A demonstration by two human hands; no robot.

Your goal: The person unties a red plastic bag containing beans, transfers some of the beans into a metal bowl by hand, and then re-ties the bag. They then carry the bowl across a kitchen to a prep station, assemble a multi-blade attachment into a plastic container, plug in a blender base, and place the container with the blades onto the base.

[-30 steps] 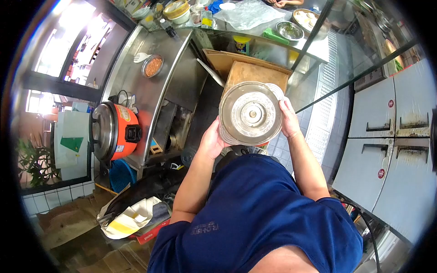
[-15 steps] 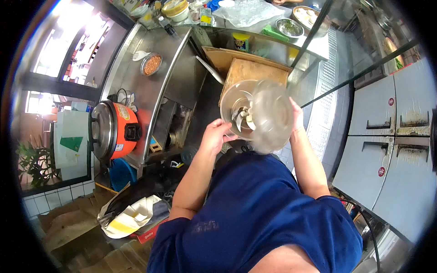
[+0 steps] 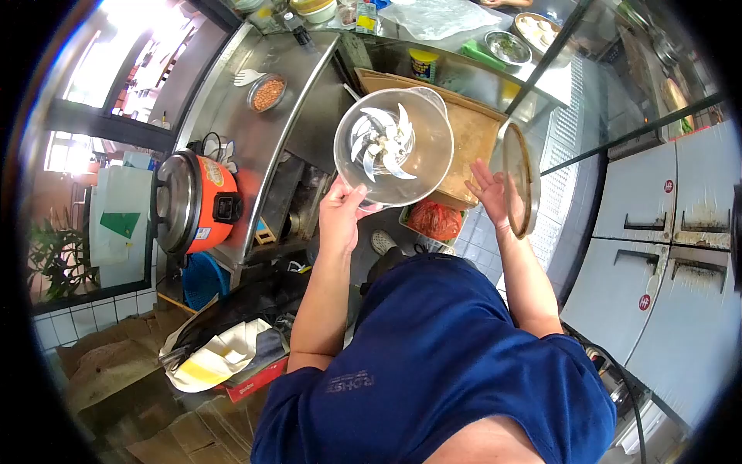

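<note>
A clear round bowl [image 3: 425, 158] with curved metal blades [image 3: 382, 143] inside is held up in front of the body. My left hand [image 3: 340, 213] grips its lower left edge, thumb on the rim. To the right, a round transparent lid [image 3: 522, 179] stands nearly edge-on beside my right hand [image 3: 495, 197]. The fingers of my right hand are spread, and the thumb side is against the lid; how it supports the lid is partly hidden. Bowl and lid are apart.
On the steel counter [image 3: 297, 85] at left are a bowl of reddish-brown pieces [image 3: 267, 93], a white fork [image 3: 247, 77] and an orange cooker [image 3: 212, 203]. Below the blade bowl sits a red bag [image 3: 435, 221]. Another person's hand [image 3: 506, 3] shows at the top.
The lid has come off the bowl and moved right with my right hand, turning edge-on. The bowl has moved up and left in my left hand, with the blades now uncovered.
</note>
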